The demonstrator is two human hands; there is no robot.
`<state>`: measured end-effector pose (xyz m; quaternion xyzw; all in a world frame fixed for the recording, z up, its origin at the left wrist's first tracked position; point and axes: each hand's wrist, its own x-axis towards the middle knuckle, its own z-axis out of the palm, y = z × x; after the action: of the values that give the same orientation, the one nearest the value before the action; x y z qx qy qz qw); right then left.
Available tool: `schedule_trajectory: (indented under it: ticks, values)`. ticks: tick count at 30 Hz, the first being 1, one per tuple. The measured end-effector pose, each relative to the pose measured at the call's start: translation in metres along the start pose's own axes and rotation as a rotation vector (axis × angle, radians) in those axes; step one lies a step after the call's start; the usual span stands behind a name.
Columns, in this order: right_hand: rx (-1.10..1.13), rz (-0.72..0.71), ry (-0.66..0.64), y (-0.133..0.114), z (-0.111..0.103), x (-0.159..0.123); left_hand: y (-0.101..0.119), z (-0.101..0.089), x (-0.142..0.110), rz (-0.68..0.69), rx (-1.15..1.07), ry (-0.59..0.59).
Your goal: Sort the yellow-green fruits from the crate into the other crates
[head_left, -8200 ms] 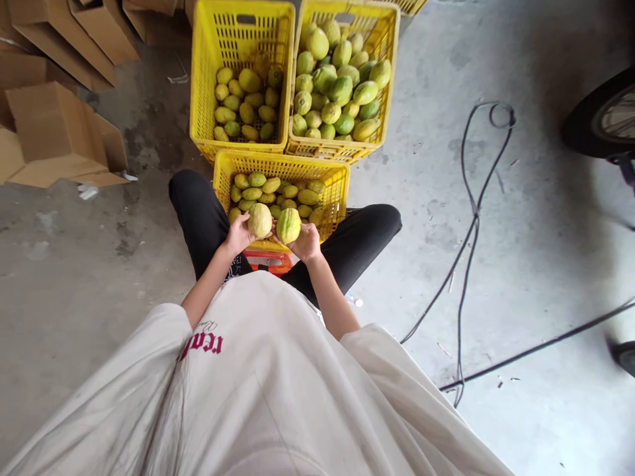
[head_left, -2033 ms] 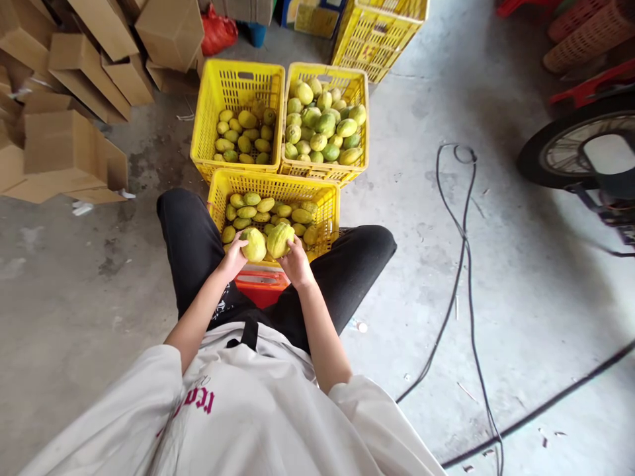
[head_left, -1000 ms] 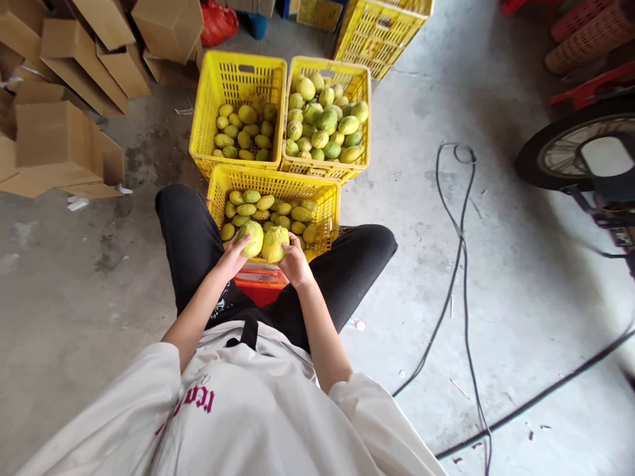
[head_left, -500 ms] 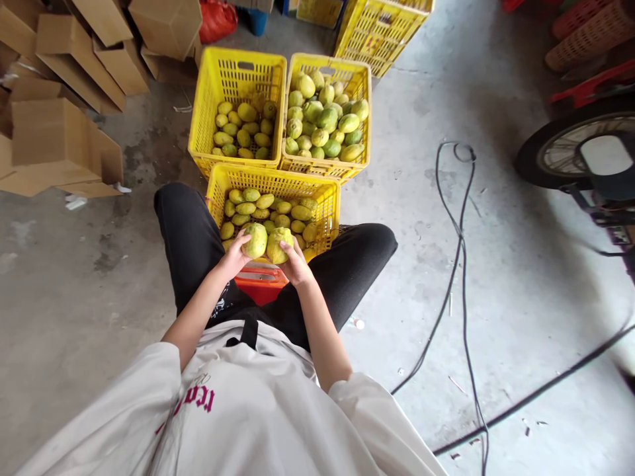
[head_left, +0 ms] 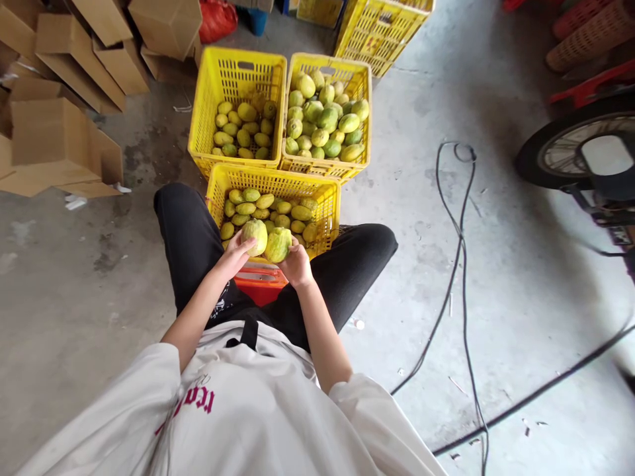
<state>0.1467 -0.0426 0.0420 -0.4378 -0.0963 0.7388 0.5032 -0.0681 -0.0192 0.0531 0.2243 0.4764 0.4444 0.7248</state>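
My left hand (head_left: 235,254) is wrapped round a plump yellow-green fruit (head_left: 254,237), which looks like a papaya. A second such papaya (head_left: 278,245) sits in my right hand (head_left: 296,265), its ridged side showing. Both fruits are held side by side above the near edge of a low yellow crate (head_left: 325,192) between my knees. Inside that crate lie several oval yellow-green papayas (head_left: 264,201). The far fingers of both hands are hidden behind the fruit.
Two more yellow crates (head_left: 204,106) (head_left: 366,79) of fruit stand beyond the near one. Cardboard boxes (head_left: 54,142) crowd the left. A black cable (head_left: 461,244) loops over the concrete floor, and a motorbike wheel (head_left: 550,155) is at right. Under the near crate is something red (head_left: 260,291).
The fruit in my right hand has turned, showing a greener side, and shifted slightly left. The left fruit has turned and risen a little. The crates have not moved.
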Motion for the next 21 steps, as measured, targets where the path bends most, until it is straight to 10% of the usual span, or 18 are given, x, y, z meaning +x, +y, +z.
schedule_trajectory:
  ticks: [14,21]
  values:
    - [-0.113,0.003,0.069,-0.012,0.019,-0.018,0.002,0.006,-0.011,-0.07,0.001,-0.056]
    - [-0.12,0.398,0.459,-0.017,0.031,-0.013,0.006,0.016,-0.007,-0.115,0.046,0.275]
